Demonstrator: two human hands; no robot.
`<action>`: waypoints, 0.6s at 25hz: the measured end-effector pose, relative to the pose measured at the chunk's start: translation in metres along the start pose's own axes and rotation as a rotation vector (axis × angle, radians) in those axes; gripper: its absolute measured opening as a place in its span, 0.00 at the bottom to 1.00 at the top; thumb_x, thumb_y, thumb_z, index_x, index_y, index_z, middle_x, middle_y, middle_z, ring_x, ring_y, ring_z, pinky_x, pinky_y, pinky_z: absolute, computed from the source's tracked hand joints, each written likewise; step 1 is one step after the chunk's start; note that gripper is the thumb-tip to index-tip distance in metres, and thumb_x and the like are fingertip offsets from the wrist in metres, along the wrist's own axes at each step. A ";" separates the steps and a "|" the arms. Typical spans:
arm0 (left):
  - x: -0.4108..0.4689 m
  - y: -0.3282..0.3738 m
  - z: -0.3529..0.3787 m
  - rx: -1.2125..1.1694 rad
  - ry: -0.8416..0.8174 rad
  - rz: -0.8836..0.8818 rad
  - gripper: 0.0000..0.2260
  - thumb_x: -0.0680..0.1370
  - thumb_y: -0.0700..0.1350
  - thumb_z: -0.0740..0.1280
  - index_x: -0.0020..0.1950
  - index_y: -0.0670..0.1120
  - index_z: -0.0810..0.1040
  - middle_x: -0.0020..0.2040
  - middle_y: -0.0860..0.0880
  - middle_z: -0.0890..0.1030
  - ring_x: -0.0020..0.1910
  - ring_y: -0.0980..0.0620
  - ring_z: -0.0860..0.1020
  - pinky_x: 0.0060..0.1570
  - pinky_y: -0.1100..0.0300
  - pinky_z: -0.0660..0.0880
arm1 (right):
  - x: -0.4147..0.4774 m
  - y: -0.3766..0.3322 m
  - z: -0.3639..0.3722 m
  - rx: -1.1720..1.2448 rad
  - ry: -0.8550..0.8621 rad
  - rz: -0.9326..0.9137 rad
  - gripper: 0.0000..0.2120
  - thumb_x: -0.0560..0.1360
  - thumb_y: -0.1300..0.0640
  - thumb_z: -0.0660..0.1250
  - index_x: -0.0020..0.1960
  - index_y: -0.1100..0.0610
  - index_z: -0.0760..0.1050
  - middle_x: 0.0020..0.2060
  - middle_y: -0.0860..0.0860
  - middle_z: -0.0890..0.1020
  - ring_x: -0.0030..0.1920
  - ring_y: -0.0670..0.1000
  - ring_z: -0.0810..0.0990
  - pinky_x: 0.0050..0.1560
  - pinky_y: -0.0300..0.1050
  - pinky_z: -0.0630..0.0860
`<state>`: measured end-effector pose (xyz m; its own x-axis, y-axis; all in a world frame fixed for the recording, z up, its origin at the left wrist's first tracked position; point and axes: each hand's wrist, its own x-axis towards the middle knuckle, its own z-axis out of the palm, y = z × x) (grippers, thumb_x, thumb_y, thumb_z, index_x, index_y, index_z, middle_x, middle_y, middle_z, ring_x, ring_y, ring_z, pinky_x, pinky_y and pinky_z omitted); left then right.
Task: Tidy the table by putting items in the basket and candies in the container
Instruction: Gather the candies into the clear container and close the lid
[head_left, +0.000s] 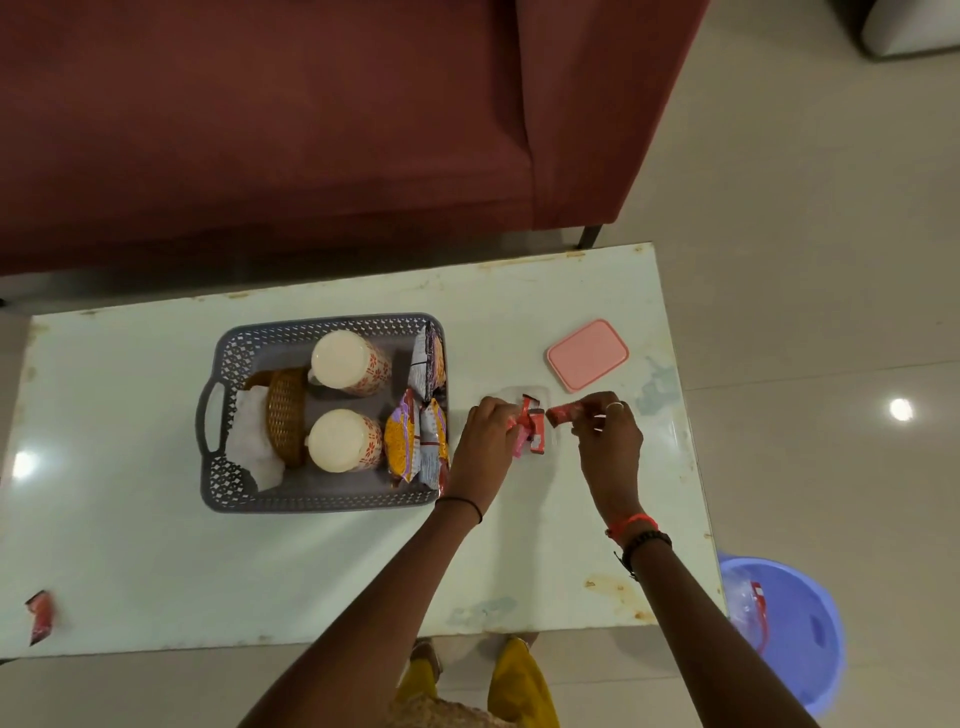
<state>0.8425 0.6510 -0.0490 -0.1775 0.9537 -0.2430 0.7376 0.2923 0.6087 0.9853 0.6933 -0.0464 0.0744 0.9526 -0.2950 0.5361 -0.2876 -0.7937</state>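
Note:
A grey perforated basket (223, 415) on the pale table (156, 545) holds two patterned cups, a wicker piece, a white cloth and several snack packets. To its right a clear container (550, 397) holds red and pink candies (535, 428). My left hand (480, 431) is at the container's left side, its fingers closed on a pink candy. My right hand (608, 434) is at its right side, pinching a red candy (563, 414). The pink lid (587, 354) lies behind the container. One red candy (40, 616) lies at the table's near-left corner.
A dark red sofa (311, 130) stands behind the table. A blue bucket (795, 629) with a wrapper inside sits on the tiled floor past the table's right end. The table's right edge is close to my right hand.

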 end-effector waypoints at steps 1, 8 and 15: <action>-0.001 0.000 -0.003 -0.017 0.042 0.001 0.10 0.78 0.40 0.61 0.59 0.41 0.75 0.58 0.43 0.75 0.60 0.47 0.73 0.61 0.56 0.73 | -0.001 -0.006 0.006 0.001 -0.018 -0.027 0.04 0.76 0.64 0.64 0.46 0.56 0.75 0.45 0.55 0.81 0.41 0.51 0.80 0.41 0.30 0.74; -0.015 -0.009 -0.028 -0.107 0.198 -0.017 0.10 0.79 0.39 0.60 0.59 0.44 0.74 0.58 0.45 0.75 0.60 0.50 0.73 0.63 0.60 0.71 | -0.003 -0.012 0.030 -0.328 -0.172 -0.136 0.07 0.77 0.58 0.62 0.51 0.56 0.77 0.48 0.52 0.81 0.49 0.53 0.78 0.42 0.46 0.76; -0.061 -0.030 -0.053 -0.201 0.265 -0.062 0.09 0.79 0.38 0.60 0.58 0.44 0.74 0.58 0.45 0.77 0.56 0.61 0.73 0.59 0.73 0.70 | -0.007 -0.014 0.021 -0.266 -0.196 -0.119 0.11 0.78 0.60 0.61 0.59 0.57 0.75 0.58 0.53 0.75 0.57 0.55 0.76 0.50 0.49 0.77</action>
<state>0.7962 0.5880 -0.0123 -0.4009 0.9112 -0.0952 0.5815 0.3333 0.7422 0.9591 0.6885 -0.0445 -0.1508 0.9332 -0.3262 0.7334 -0.1156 -0.6699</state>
